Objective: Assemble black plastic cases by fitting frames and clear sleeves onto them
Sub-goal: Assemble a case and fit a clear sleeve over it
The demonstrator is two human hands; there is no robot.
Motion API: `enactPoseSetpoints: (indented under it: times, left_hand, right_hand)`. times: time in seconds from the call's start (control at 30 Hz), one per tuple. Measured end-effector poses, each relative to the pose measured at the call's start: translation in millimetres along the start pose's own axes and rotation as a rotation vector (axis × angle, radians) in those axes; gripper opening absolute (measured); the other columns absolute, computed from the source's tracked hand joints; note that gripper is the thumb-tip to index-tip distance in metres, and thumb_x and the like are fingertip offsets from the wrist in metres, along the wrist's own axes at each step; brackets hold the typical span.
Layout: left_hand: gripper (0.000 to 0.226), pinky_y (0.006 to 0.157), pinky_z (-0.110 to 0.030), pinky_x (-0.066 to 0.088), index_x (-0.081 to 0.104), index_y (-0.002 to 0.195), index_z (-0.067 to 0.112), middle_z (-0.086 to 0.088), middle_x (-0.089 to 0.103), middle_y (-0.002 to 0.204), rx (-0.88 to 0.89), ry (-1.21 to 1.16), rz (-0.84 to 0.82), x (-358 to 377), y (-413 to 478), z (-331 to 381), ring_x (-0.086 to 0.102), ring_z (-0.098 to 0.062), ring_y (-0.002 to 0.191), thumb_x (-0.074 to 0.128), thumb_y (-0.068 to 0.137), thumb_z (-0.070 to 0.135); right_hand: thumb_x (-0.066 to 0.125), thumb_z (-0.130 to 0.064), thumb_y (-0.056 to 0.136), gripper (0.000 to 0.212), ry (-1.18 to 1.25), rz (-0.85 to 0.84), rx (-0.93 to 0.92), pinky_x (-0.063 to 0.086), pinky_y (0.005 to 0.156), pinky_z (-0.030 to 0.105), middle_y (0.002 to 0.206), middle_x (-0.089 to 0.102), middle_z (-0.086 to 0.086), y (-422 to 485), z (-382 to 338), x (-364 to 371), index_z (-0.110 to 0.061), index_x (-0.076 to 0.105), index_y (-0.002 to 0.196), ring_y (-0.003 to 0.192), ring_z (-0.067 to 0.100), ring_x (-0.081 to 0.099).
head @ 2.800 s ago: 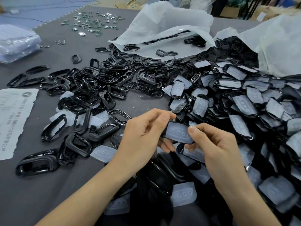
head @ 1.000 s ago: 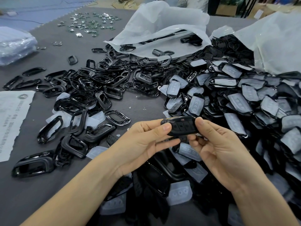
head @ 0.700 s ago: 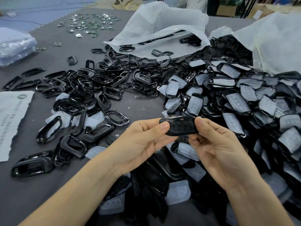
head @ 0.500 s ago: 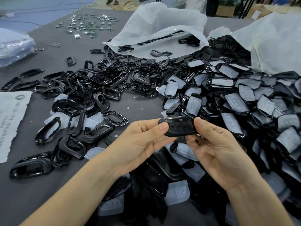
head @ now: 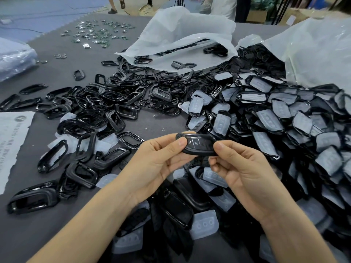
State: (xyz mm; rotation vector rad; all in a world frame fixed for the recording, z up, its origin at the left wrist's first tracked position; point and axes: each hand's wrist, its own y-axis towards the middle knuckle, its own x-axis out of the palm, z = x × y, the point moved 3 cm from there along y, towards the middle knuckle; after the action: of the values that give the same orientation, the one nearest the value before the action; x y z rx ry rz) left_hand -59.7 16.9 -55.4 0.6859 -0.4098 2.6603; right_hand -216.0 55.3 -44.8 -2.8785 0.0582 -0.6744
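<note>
Both hands hold one black plastic case above the table, its button side facing me. My left hand pinches its left end with the thumb on top. My right hand pinches its right end the same way. Loose black frames lie scattered to the left and ahead. A large heap of black cases with clear sleeves fills the right side. More cases and clear sleeves lie under my wrists.
Two white plastic bags lie open at the back, spilling parts. A printed paper sheet sits at the left edge, a wrapped bundle at far left. Small metal pieces are strewn at the back.
Earlier the held piece showed its pale clear-sleeve side; it has been turned so the black button face shows. Over the last second the hands and case have hardly moved.
</note>
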Motion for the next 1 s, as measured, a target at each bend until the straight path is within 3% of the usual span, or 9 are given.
enactPoseSetpoints:
  times: [0.27,0.37,0.4,0.43,0.47,0.5,0.6,0.7,1.0]
  left_hand:
    - [0.032,0.084,-0.02,0.053,0.074,0.106,0.016,-0.009,0.074,0.104,0.206,0.121,-0.11,5,-3,1,0.07,-0.017,0.1,0.068,0.075,0.012]
    - [0.034,0.076,-0.011,0.047,0.072,0.108,0.038,0.011,0.076,0.088,0.461,0.615,-0.02,8,-11,3,0.067,0.0,0.08,0.07,0.079,0.02]
    - [0.036,0.072,-0.009,0.043,0.071,0.11,0.038,0.016,0.075,0.084,0.573,0.834,-0.006,10,-14,3,0.049,0.01,0.071,0.069,0.081,0.018]
    - [0.038,0.069,-0.005,0.041,0.07,0.114,0.033,0.021,0.073,0.087,0.692,1.033,-0.008,13,-16,2,0.063,0.006,0.069,0.068,0.082,0.013]
    - [0.038,0.074,-0.003,0.043,0.068,0.118,0.025,0.02,0.071,0.099,0.788,1.183,-0.028,17,-17,0,0.067,-0.008,0.093,0.066,0.083,0.008]
    - [0.038,0.086,-0.007,0.046,0.067,0.119,0.017,0.015,0.068,0.11,0.854,1.292,-0.061,20,-16,-3,0.064,0.004,0.1,0.064,0.084,0.004]
    - [0.038,0.103,-0.032,0.045,0.065,0.121,0.009,0.004,0.066,0.121,0.921,1.481,-0.129,28,-14,-12,0.062,-0.005,0.113,0.061,0.085,0.0]
    - [0.042,0.102,-0.039,0.047,0.065,0.122,0.007,0.0,0.066,0.123,0.943,1.57,-0.146,33,-15,-16,0.063,-0.011,0.113,0.062,0.081,-0.004]
    - [0.035,0.102,-0.026,0.042,0.063,0.123,0.008,0.003,0.061,0.123,1.109,1.553,0.03,63,1,21,0.054,-0.002,0.113,0.056,0.089,0.006]
  right_hand:
    - [0.063,-0.014,0.071,0.018,0.011,0.009,-0.036,0.047,0.057,0.017,0.073,0.061,0.007,-2,-9,-3,-0.005,0.069,0.086,0.062,0.011,0.055]
    - [0.062,-0.006,0.082,0.013,-0.138,0.075,-0.156,0.042,0.051,0.017,0.071,0.06,0.005,-5,-20,-10,-0.013,0.072,0.081,0.06,0.011,0.053]
    - [0.06,-0.003,0.086,0.02,-0.188,0.132,-0.211,0.042,0.05,0.017,0.071,0.062,0.003,-6,-25,-15,-0.016,0.073,0.078,0.06,0.011,0.053]
    - [0.059,-0.002,0.088,0.025,-0.217,0.193,-0.259,0.041,0.048,0.017,0.071,0.063,0.001,-7,-31,-20,-0.018,0.073,0.076,0.058,0.01,0.053]
    - [0.058,-0.002,0.09,0.028,-0.226,0.255,-0.3,0.04,0.047,0.017,0.072,0.063,-0.001,-9,-36,-25,-0.019,0.073,0.074,0.056,0.01,0.053]
    - [0.058,-0.003,0.091,0.029,-0.224,0.309,-0.336,0.039,0.046,0.017,0.072,0.063,-0.001,-10,-40,-30,-0.02,0.073,0.073,0.053,0.009,0.052]
    - [0.057,-0.003,0.091,0.031,-0.184,0.41,-0.426,0.039,0.045,0.018,0.07,0.063,-0.001,-12,-45,-36,-0.022,0.071,0.072,0.051,0.009,0.05]
    - [0.057,-0.004,0.091,0.029,-0.173,0.467,-0.482,0.041,0.047,0.018,0.07,0.063,-0.004,-14,-44,-36,-0.022,0.07,0.074,0.052,0.009,0.051]
    - [0.049,-0.004,0.086,0.018,-0.057,0.71,-0.844,0.036,0.043,0.019,0.057,0.054,-0.004,-29,-54,-40,-0.014,0.061,0.076,0.044,0.01,0.045]
